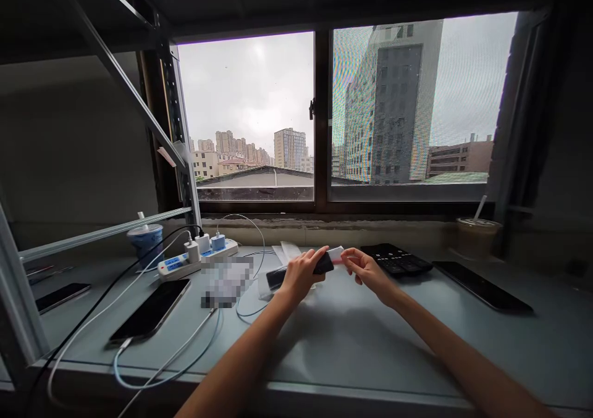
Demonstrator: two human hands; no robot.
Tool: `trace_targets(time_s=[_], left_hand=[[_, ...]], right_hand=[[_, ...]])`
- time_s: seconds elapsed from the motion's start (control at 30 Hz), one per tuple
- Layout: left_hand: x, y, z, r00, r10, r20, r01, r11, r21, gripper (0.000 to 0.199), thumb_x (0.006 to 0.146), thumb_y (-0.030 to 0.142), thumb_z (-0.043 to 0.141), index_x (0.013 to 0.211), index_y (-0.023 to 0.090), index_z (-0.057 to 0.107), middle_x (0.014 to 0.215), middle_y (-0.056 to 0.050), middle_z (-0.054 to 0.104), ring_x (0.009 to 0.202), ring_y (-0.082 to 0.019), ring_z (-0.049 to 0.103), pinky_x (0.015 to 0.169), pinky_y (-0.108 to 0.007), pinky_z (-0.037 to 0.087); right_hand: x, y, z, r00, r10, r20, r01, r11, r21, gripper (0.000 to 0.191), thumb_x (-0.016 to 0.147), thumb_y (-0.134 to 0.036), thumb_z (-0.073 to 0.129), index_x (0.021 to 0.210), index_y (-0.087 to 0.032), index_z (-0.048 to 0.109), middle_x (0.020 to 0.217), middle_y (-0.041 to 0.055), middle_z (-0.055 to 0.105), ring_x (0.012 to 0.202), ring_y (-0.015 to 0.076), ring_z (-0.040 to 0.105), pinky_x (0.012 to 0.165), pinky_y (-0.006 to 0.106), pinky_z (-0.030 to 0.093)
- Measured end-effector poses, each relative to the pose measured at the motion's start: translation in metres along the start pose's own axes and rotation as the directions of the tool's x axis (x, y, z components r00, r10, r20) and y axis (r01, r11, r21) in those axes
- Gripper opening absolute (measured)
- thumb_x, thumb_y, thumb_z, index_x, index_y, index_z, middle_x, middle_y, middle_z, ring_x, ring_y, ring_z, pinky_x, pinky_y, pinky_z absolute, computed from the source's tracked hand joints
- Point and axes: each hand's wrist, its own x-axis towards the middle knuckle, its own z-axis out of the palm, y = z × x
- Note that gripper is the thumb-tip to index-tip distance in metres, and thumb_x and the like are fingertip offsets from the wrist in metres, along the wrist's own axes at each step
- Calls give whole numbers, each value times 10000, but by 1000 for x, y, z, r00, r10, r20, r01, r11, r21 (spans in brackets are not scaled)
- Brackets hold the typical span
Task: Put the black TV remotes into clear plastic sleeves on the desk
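Note:
My left hand (300,274) is wrapped round a dark, phone-shaped slab (277,278), which sticks out on both sides of the fingers. At its right end shows a whitish strip (335,253), perhaps a film, with a pinkish tab (338,261) beside it. The thumb and forefinger of my right hand (364,270) pinch together at that tab; its other fingers are curled. Clear plastic or film pieces (285,252) lie behind and under my left hand, partly hidden by it.
Left on the desk are a phone (152,310) on a cable, a power strip (173,267) with plugs, a pixelated patch (227,282) and a blue cup (145,242). Right are a black calculator-like device (396,260), another phone (482,286) and a drink cup (477,236). A metal post (21,282) stands left.

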Motion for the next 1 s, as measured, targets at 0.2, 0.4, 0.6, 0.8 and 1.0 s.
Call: trace_targets(time_s=[0.2,0.4,0.6,0.8,1.0], left_hand=[[0,1,0,1000,2,7,-2,1000,11,610,734,222,636,1280,277,368,972,3,588,904,-187,571,745,-265,426],[0,3,0,999,6,32,-7,999,33,537,741,214,618,1236,290,423,972,-1,592,912,-192,570,758,-277,420],[1,5,4,1000,-12,2,13,997,-70,522,727,199,605,1216,258,433,1023,-8,605,921,-189,569,782,-284,415],[2,7,9,1000,-4,-1,4,992,-127,645,684,202,618,1272,248,356,1005,-18,603,914,-203,566,792,-301,414],[1,8,13,999,13,-41,-24,954,-299,925,638,176,611,1365,301,53,971,14,534,751,-143,555,714,-268,432]], right_hand=[[-5,-4,5,995,5,98,-5,1000,2,429,724,-535,549,1000,-223,448,770,14,606,638,113,458,431,196,336],[-10,-4,10,969,-16,245,8,999,34,433,767,-518,499,1075,-237,386,1011,57,605,610,97,497,393,190,323],[-10,-2,16,987,-5,161,9,1000,-26,458,697,-498,592,1026,-236,412,974,44,600,594,108,541,393,201,340],[-4,1,12,964,-60,-260,23,990,-142,585,537,-472,722,990,-226,444,977,13,517,470,30,402,419,203,340],[-5,-3,13,1000,26,-11,-28,985,-172,455,626,-503,649,930,-166,623,811,39,615,590,113,505,526,241,398]])
